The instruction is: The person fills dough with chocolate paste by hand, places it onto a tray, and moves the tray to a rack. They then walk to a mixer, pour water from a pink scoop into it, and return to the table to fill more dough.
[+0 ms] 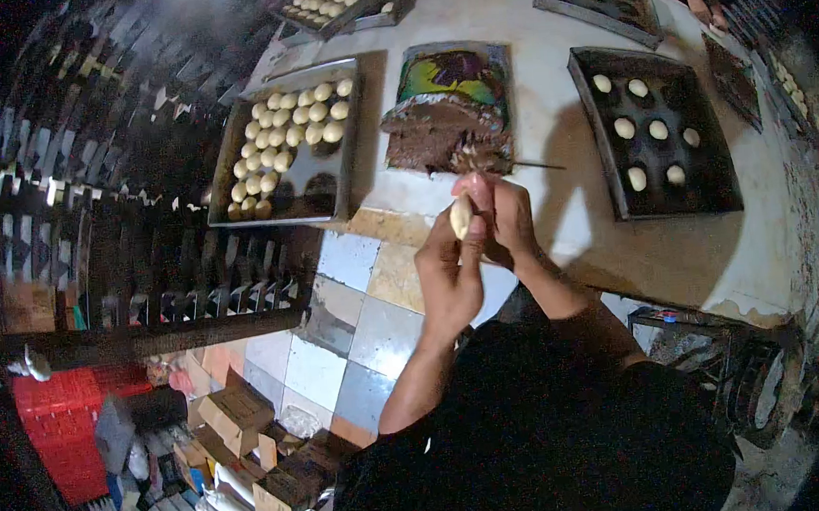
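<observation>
While your left hand [447,277] grasps a dough piece [462,217] near the chocolate filling [430,146], seemingly mid-stuffing, your right hand [513,214] has a grip too hidden to tell; sealing likely calls for careful pinching.

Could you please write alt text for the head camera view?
A person's left hand holds a pale dough piece close to the right hand at the edge of a worktable. Just beyond sits brown paste, colourful packaging at its far end, between a tray of many dough balls on the left and a tray of seven on the right.
</observation>
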`<state>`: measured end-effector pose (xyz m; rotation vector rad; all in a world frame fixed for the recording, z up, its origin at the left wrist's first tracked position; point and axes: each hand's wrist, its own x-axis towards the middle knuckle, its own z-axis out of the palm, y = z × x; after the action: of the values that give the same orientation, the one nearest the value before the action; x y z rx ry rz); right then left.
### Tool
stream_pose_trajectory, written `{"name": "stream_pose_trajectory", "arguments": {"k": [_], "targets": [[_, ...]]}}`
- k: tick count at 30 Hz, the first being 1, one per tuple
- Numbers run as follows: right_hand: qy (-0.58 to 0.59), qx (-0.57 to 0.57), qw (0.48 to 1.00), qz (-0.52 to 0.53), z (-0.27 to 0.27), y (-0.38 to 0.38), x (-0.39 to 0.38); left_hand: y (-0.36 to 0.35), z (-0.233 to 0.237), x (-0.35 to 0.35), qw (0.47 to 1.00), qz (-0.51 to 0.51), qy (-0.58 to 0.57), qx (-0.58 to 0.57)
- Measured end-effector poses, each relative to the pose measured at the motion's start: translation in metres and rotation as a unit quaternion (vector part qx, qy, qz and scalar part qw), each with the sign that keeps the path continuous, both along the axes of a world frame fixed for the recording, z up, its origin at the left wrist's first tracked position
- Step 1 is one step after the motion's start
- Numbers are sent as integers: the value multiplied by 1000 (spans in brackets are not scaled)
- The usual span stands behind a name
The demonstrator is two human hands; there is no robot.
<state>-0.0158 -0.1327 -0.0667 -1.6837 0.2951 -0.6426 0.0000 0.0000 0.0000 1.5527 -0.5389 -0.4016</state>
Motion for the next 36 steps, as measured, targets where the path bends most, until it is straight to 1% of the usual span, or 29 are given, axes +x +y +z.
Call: {"name": "stream_pose_trajectory", "arguments": {"k": [1,2,3,5,6,7,9,10,11,12,13,14,15,16,18,19,20,21,23,24,25,26,27,30,33,34,36], "targets": [[-55,-156,985,-55,17,3,9,7,-4,6,998,10,60,-12],[-18,-200,978,-62,38,3,9,15,-8,12,976,-20,178,-127],[14,-99,995,-24,36,62,-7,70,-13,-2,935,18,301,-189],[-28,-75,996,-29,13,93,2,98,-42,-4,971,14,214,-104],[-18,-61,998,0,7,105,1,106,-47,-2,953,-59,281,-94],[-12,101,994,48,-1,116,-4,111,-50,-7,914,-53,355,-190],[18,86,993,84,-14,100,-10,123,-48,2,860,-50,463,-208],[61,105,990,68,-26,86,-8,127,-50,4,858,-50,474,-191],[129,-65,989,14,-37,56,-5,130,-52,6,856,-51,486,-172],[123,-57,988,-76,-67,26,5,133,-55,8,853,-53,497,-152],[147,-179,966,-117,-79,-15,8,132,-59,12,855,-64,492,-149],[239,-291,914,-153,-74,-40,7,130,-64,17,858,-74,486,-146],[234,-412,869,-142,-93,-67,-2,127,-68,23,863,-83,477,-145],[218,-527,811,-129,-127,-99,-7,124,-70,30,860,-67,479,-160],[269,-592,757,-65,-133,-130,4,117,-69,43,856,-25,475,-204],[338,-548,765,-11,-120,-132,7,115,-67,51,853,1,468,-232],[307,-572,760,-17,-109,-125,7,118,-70,63,881,-9,422,-214],[279,-592,756,-22,-99,-115,2,120,-52,73,903,15,388,-184],[393,-485,780,42,-51,-90,1,130,-79,96,908,108,376,-151],[448,-428,781,75,-39,-82,11,130,-83,105,906,143,356,-181],[356,-456,812,80,-41,-81,25,128,-88,111,901,177,336,-209],[264,-474,836,83,-47,-76,34,127,-97,118,891,212,347,-203],[171,-485,853,84,-53,-71,40,120,-98,123,894,194,335,-226],[121,-552,819,97,-80,-73,77,90,-89,132,890,199,345,-223],[188,-540,798,188,-81,-76,88,74,-91,134,887,211,356,-203],[196,-533,800,194,-75,-77,89,71,-93,135,885,213,361,-204],[282,-423,820,262,-71,-91,96,63,-97,136,881,218,371,-195]]}}
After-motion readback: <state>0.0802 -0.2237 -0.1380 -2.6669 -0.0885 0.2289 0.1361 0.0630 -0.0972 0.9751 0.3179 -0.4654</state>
